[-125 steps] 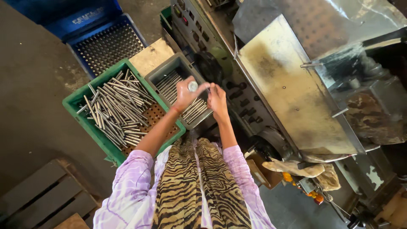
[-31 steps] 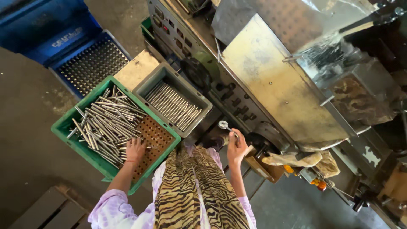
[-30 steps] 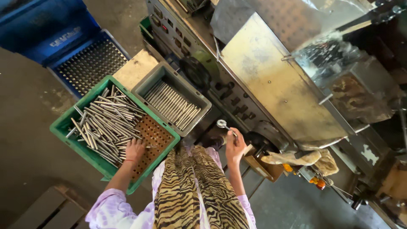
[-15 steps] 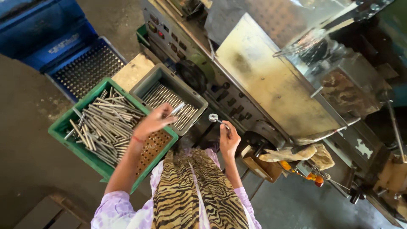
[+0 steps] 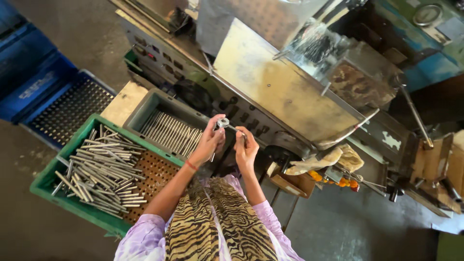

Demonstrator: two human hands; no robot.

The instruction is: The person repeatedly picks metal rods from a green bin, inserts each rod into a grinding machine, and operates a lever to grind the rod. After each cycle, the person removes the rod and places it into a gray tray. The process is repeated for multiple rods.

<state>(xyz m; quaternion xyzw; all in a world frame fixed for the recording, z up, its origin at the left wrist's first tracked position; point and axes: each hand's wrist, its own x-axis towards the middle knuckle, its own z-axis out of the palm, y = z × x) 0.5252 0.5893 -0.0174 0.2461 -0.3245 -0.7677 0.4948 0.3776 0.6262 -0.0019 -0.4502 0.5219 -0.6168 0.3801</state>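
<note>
Head view has both hands raised in front of the big metal machine (image 5: 285, 87), working one slim shiny steel rod (image 5: 212, 154): the left hand (image 5: 209, 141) is pinched around its upper end, where a small round silvery ring (image 5: 223, 123) sits. The right hand (image 5: 245, 147) grips a thin pin-like piece (image 5: 233, 128) touching that ring. Below sit a grey tray (image 5: 145, 108) of neatly laid rods and a green crate (image 5: 48, 181) of jumbled ones.
</note>
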